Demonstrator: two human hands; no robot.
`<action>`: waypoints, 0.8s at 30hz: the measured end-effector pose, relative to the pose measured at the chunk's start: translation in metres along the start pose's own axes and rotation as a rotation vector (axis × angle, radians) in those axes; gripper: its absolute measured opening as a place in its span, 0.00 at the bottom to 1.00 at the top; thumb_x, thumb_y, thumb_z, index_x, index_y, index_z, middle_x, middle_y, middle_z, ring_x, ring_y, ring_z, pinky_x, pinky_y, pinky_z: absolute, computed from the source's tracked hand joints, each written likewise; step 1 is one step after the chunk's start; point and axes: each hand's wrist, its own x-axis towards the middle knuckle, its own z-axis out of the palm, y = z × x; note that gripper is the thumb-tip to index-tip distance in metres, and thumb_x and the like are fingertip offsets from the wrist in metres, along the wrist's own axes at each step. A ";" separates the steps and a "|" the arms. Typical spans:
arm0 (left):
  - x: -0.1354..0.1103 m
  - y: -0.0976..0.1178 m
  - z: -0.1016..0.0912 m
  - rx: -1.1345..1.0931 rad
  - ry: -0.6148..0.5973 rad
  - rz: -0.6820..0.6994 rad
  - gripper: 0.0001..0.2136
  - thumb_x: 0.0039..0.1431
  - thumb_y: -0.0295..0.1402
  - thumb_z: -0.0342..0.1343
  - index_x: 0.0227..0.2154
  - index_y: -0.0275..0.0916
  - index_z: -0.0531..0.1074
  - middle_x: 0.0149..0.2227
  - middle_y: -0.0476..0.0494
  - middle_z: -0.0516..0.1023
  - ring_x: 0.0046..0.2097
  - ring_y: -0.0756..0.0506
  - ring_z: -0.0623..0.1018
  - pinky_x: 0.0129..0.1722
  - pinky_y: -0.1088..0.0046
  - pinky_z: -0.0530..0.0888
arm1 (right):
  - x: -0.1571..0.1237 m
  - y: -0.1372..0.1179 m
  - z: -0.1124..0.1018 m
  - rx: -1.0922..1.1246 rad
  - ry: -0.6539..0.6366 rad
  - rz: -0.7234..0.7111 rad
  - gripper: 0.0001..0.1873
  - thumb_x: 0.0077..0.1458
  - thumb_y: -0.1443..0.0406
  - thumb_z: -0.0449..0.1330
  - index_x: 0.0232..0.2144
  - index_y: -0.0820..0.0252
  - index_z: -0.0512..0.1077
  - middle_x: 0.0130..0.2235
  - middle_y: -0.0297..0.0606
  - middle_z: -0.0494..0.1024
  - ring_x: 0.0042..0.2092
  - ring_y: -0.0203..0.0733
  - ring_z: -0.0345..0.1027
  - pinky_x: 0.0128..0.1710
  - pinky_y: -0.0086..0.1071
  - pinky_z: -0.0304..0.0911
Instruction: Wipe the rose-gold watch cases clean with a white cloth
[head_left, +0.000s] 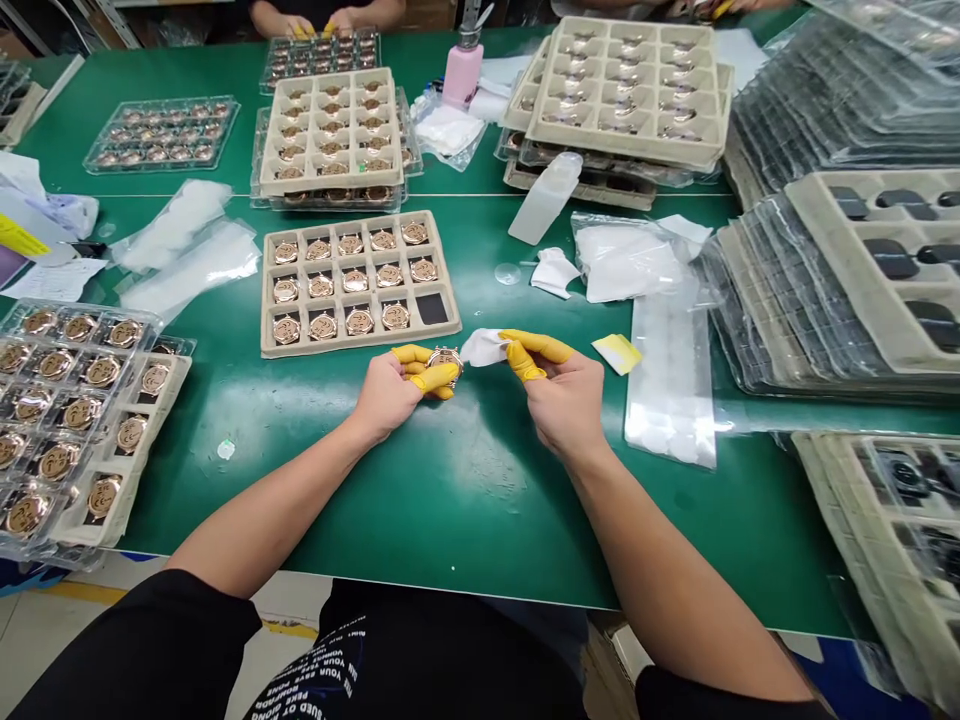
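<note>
My left hand (397, 385), with yellow finger cots, pinches a round rose-gold watch case (445, 359) just above the green table. Beside it, my right hand (559, 390), also in yellow cots, pinches a small white wipe (484, 346) that nearly touches the case. Right behind both hands lies a beige tray (358, 341) with rows of the same cases; its front right pocket shows black and empty.
A beige tray under a clear lid (71, 410) holds cases at the left. Stacked trays (862, 270) fill the right side. A pink bottle (462, 68), white wipes (630, 260) and a yellow-white slip (617, 352) lie around. Another person's hands (319, 22) work at the far edge.
</note>
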 end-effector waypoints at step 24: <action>0.001 -0.023 -0.007 0.524 0.046 0.457 0.07 0.53 0.35 0.69 0.36 0.47 0.85 0.36 0.46 0.84 0.41 0.45 0.80 0.45 0.67 0.76 | -0.009 -0.016 -0.002 -0.499 -0.151 -0.541 0.09 0.58 0.65 0.64 0.38 0.47 0.84 0.33 0.36 0.83 0.45 0.47 0.74 0.45 0.43 0.72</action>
